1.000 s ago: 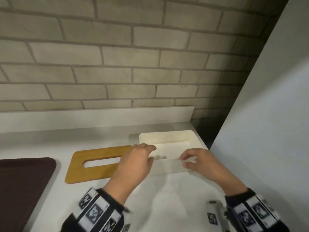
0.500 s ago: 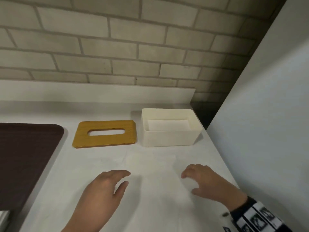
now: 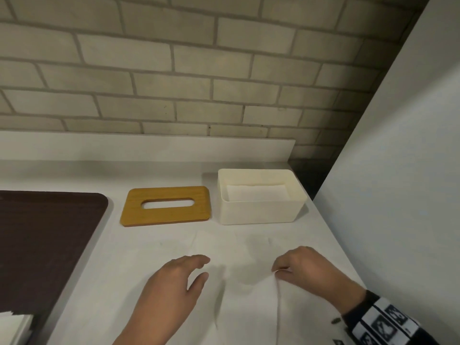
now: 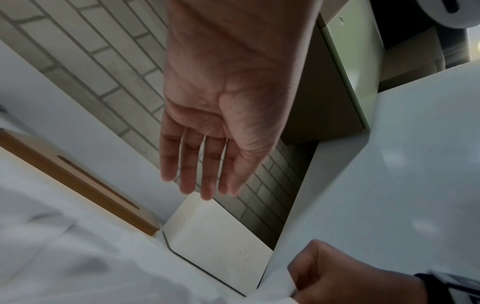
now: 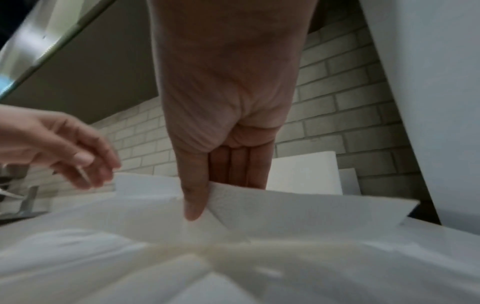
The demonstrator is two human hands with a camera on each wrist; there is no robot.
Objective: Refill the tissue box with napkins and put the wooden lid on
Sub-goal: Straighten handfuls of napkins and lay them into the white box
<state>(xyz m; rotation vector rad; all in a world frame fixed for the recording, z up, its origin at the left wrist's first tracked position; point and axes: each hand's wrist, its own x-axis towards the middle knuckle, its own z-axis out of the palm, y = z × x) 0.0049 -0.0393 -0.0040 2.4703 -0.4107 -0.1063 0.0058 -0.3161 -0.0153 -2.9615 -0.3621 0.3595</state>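
- The right hand [image 3: 311, 270] pinches the lifted edge of a white napkin [image 5: 285, 207] lying on the counter [image 3: 124, 257].
- The left hand [image 3: 171, 282] hovers beside it, fingers relaxed, holding nothing.
- The tissue box [image 3: 258, 210] stands open with napkins inside; the wooden lid [image 3: 165, 216] lies flat just left of it.

Matt wood-grain lid [image 3: 166, 207], smooth plastic box [image 3: 258, 212], soft embossed paper napkin [image 5: 285, 207]

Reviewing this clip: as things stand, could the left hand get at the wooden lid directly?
Probably yes. The left hand is open, holding nothing, hovering over the napkin on the counter. The wooden lid lies flat and uncovered beside the tissue box, with only bare counter between it and the hand.
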